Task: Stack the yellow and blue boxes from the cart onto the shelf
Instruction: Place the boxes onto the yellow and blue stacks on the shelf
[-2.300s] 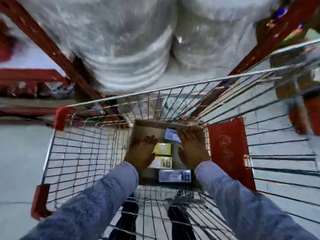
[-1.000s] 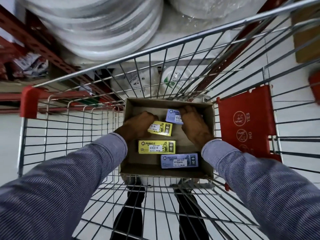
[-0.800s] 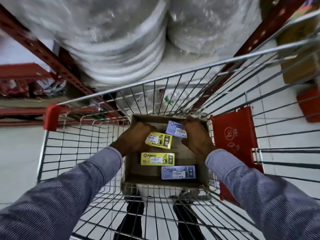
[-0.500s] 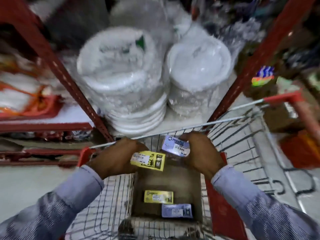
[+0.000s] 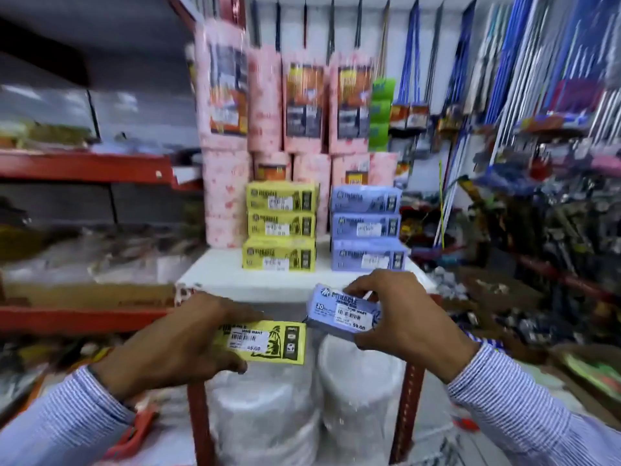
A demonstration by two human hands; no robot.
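Observation:
My left hand (image 5: pixel 174 344) grips a yellow box (image 5: pixel 265 343) by its left end, held level below the white shelf (image 5: pixel 215 274). My right hand (image 5: pixel 406 321) holds a blue box (image 5: pixel 342 311) by its right end, just right of the yellow one. On the shelf stands a stack of three yellow boxes (image 5: pixel 280 232), and beside it on the right a stack of three blue boxes (image 5: pixel 366 228). Both held boxes are below and in front of these stacks. The cart is out of view.
Pink wrapped packs (image 5: pixel 289 105) stand behind the stacks. Wrapped white plate stacks (image 5: pixel 268 408) sit on the level below, between red uprights (image 5: pixel 406 398). Red shelf beams (image 5: pixel 84 168) run on the left; hanging brooms and goods (image 5: pixel 537 129) crowd the right.
Both hands lifted one yellow and one blue box out of the cardboard box in the cart and raised them; my view swung up from the cart to the shelf.

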